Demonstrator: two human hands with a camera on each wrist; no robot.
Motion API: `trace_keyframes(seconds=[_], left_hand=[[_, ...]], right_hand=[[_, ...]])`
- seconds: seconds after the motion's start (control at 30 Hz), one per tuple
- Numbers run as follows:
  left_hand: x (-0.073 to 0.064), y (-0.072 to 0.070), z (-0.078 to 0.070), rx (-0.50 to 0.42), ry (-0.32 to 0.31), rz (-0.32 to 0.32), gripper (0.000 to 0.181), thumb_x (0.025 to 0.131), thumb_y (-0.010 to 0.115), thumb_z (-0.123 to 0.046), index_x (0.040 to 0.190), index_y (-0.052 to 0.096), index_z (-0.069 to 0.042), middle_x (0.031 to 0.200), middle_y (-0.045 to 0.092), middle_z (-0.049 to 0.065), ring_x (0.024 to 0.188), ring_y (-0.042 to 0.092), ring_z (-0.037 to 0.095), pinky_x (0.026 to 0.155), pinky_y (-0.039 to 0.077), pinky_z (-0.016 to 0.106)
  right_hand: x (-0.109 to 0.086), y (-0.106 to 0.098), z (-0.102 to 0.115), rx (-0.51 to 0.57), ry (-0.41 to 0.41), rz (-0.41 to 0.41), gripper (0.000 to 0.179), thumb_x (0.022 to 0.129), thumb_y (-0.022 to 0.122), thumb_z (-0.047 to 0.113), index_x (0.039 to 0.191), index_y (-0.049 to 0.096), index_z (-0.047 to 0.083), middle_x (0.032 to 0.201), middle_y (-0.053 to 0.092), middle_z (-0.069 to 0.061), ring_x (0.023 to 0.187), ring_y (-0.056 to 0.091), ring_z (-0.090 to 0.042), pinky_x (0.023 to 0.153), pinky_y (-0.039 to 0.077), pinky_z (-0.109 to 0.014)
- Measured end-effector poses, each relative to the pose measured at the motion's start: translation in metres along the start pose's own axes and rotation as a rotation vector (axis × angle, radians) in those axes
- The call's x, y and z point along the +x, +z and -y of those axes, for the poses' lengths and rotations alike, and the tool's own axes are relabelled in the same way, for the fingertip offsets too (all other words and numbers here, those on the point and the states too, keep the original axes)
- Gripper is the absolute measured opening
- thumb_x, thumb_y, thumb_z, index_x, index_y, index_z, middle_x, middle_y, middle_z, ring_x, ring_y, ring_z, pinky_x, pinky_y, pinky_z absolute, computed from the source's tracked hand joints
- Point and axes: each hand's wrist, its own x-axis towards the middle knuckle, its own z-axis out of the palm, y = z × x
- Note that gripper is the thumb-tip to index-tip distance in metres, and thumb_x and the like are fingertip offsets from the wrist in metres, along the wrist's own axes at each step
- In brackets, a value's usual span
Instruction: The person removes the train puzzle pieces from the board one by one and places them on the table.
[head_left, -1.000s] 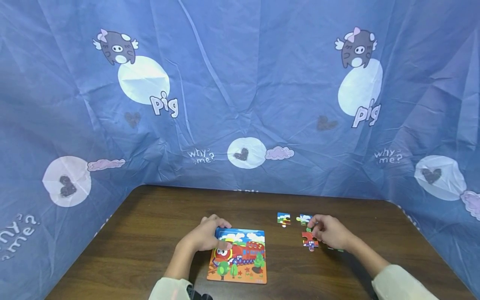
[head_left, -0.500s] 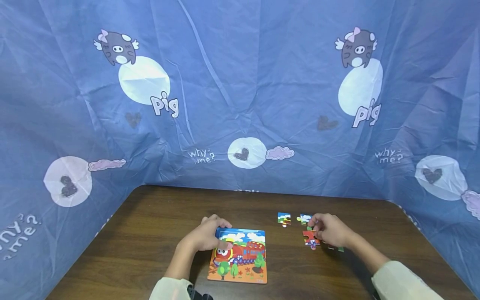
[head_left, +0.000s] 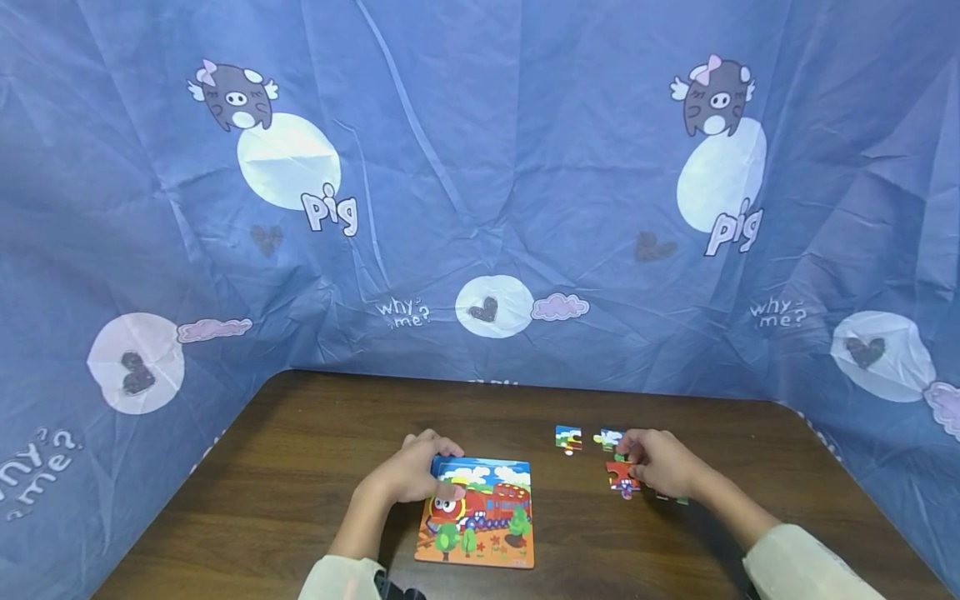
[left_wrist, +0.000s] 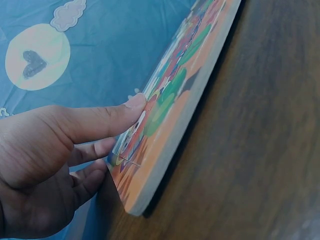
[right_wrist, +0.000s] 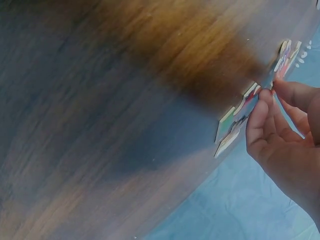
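A train-picture jigsaw puzzle in its flat board lies on the table. My left hand holds its left side. In the left wrist view the thumb presses on the picture, with the other fingers around the edge. My right hand is bent down over loose pieces, its thumb and fingertips pinching at a puzzle piece. The fingers mostly hide that piece. A red puzzle piece lies just left of these fingertips. In the right wrist view the right hand has pieces on both sides of its fingertips.
A blue-and-white puzzle piece lies farther left, and a cloud piece sits behind the red one. Another piece is partly under the right wrist. Blue printed cloth stands around the brown wooden table.
The red piece has shifted slightly to the right beside my right fingertips, mostly in the first half second. My left hand and the puzzle board keep their place.
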Motion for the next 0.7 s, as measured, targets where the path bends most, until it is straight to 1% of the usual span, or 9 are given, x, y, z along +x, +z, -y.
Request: trace_keyframes(seconds=[0.27, 0.5, 0.6, 0.7], left_hand=[[0.0001, 0.0003, 0.0006, 0.003, 0.003, -0.003, 0.049, 0.077, 0.091, -0.031, 0.120, 0.071, -0.019, 0.119, 0.057, 0.001, 0.113, 0.044, 0.025, 0.097, 0.046, 0.058], [-0.0001, 0.0008, 0.0014, -0.001, -0.003, 0.002, 0.048, 0.078, 0.091, -0.032, 0.120, 0.071, -0.020, 0.119, 0.057, 0.001, 0.113, 0.044, 0.025, 0.098, 0.045, 0.058], [-0.0001, 0.0009, 0.0022, -0.001, 0.004, 0.001, 0.049, 0.078, 0.091, -0.032, 0.121, 0.071, -0.020, 0.119, 0.057, 0.001, 0.113, 0.044, 0.025, 0.098, 0.045, 0.058], [-0.0001, 0.0008, 0.0029, -0.002, 0.009, 0.001, 0.049, 0.078, 0.091, -0.033, 0.121, 0.071, -0.020, 0.120, 0.056, 0.001, 0.114, 0.044, 0.025, 0.099, 0.045, 0.058]], right_hand=[[0.0005, 0.0011, -0.0010, -0.030, -0.018, -0.002, 0.024, 0.083, 0.073, -0.009, 0.101, 0.068, 0.005, 0.084, 0.065, 0.001, 0.080, 0.060, -0.012, 0.069, 0.051, -0.031], [0.0030, 0.0007, -0.0005, -0.052, -0.053, -0.028, 0.024, 0.081, 0.077, -0.006, 0.099, 0.069, 0.007, 0.084, 0.065, 0.002, 0.080, 0.060, -0.012, 0.072, 0.052, -0.034], [0.0047, 0.0015, 0.0013, -0.056, -0.048, -0.030, 0.023, 0.081, 0.077, -0.005, 0.099, 0.069, 0.008, 0.083, 0.063, 0.004, 0.079, 0.059, -0.010, 0.072, 0.051, -0.034], [0.0072, 0.0030, 0.0046, -0.056, -0.066, -0.031, 0.023, 0.082, 0.075, -0.004, 0.100, 0.068, 0.008, 0.082, 0.062, 0.005, 0.077, 0.057, -0.009, 0.071, 0.049, -0.032]])
